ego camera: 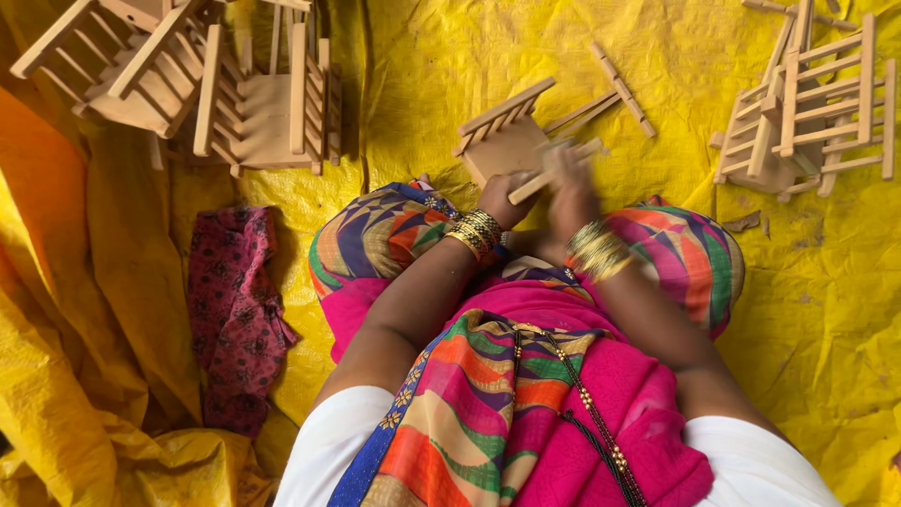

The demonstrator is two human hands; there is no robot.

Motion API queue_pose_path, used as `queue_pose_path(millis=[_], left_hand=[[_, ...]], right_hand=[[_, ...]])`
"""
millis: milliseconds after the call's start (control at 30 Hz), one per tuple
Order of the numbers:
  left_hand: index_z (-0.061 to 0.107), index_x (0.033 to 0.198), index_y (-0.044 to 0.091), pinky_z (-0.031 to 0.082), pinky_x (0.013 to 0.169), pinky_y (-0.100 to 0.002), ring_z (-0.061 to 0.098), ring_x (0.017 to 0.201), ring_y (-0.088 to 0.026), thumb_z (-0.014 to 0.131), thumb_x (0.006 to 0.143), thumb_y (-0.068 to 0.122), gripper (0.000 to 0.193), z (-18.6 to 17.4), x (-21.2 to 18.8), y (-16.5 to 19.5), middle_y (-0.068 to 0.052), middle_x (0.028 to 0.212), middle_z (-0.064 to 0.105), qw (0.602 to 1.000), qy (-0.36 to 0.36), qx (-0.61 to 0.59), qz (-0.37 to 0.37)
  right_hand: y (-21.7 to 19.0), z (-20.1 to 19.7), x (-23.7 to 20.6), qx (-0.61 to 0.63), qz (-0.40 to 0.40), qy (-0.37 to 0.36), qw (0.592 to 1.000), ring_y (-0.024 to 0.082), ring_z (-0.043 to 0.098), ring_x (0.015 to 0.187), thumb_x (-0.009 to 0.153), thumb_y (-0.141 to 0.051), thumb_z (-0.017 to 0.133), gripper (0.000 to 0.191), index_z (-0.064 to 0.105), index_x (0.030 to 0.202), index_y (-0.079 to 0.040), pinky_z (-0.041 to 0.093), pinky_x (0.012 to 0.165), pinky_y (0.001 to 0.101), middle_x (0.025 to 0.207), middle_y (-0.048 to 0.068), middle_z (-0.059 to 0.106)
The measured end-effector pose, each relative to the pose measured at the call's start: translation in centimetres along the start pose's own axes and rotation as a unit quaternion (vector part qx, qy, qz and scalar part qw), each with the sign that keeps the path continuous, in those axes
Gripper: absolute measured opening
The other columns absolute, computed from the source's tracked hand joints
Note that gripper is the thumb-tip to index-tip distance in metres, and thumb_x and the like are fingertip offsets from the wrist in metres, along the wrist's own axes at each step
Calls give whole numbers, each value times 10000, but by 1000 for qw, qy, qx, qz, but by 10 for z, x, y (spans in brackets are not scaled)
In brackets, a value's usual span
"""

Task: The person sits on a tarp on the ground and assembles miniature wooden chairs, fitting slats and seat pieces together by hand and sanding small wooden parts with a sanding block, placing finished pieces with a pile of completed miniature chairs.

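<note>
On the yellow tarp (488,66) in front of my knees lies the small wooden chair (507,141) I am working on, tipped on its side with its slatted back toward the upper left. My left hand (505,199) is closed around the near end of a wooden stick (556,171), which slants up to the right across the chair's seat. My right hand (569,192) sits just beside it over the same stick; it is blurred, so I think its fingers are curled on the stick, but I cannot tell for sure. Gold bangles (597,252) ring both wrists.

A loose frame piece (621,89) lies on the tarp just beyond the chair, up and to the right, with two thin rods running from it toward the chair. Well apart at the upper left stand two more finished chairs (267,103), one leaning against the other. At the upper right another cluster of chairs (812,108) is stacked, and small wood chips (746,222) lie near its foot. A dark red patterned cloth (235,314) is crumpled on the tarp left of my knee. My bright sari (526,413) and my own forearms cover the ground nearest me and hide the chair's near edge.
</note>
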State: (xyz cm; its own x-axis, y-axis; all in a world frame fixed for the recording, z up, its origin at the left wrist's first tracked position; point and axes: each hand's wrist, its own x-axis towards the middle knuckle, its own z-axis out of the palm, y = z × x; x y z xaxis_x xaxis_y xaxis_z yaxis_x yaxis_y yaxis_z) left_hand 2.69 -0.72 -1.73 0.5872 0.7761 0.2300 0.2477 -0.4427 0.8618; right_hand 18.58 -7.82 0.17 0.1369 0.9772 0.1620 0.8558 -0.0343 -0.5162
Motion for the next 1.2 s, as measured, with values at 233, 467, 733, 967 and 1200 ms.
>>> queue_pose_path(millis=[233,467,733,967,1200], left_hand=[[712,915,125,581,750,-427,720,836,-344,753,848,217,121,8,-1,-11,-110,870,731,1000,10,-7,-15],[748,1172,116,573,768,-390,752,897,-265,768,883,198,301,5,0,-14,-123,1000,775,995,0,-83,-54],[782,1052,92,612,774,-287,766,861,-110,767,872,218,220,-9,6,-31,-33,915,804,955,87,-182,-217],[568,1367,68,611,882,-281,705,1079,-190,907,758,167,704,-17,13,-41,-96,1210,717,890,204,-345,-217],[533,1516,230,424,1185,-504,449,1442,-395,846,785,492,838,-18,-5,-32,-163,1595,412,959,52,227,-164]], right_hand=[[-4,5,-11,-67,-127,13,990,347,400,1518,888,73,476,675,470,1556,-25,262,1287,519,1601,189,467],[58,-27,47,-160,206,-115,958,429,563,1229,940,31,478,707,398,1617,-155,436,1040,507,1377,267,577],[65,-31,44,79,163,164,970,383,666,1144,859,49,491,561,647,1388,-58,517,981,422,1260,261,686],[77,-18,57,286,241,257,891,272,728,1047,840,41,491,478,699,1268,-2,579,900,381,1188,183,737],[86,-8,68,515,278,327,742,194,652,870,857,32,560,389,654,1234,16,577,667,313,1150,120,691]])
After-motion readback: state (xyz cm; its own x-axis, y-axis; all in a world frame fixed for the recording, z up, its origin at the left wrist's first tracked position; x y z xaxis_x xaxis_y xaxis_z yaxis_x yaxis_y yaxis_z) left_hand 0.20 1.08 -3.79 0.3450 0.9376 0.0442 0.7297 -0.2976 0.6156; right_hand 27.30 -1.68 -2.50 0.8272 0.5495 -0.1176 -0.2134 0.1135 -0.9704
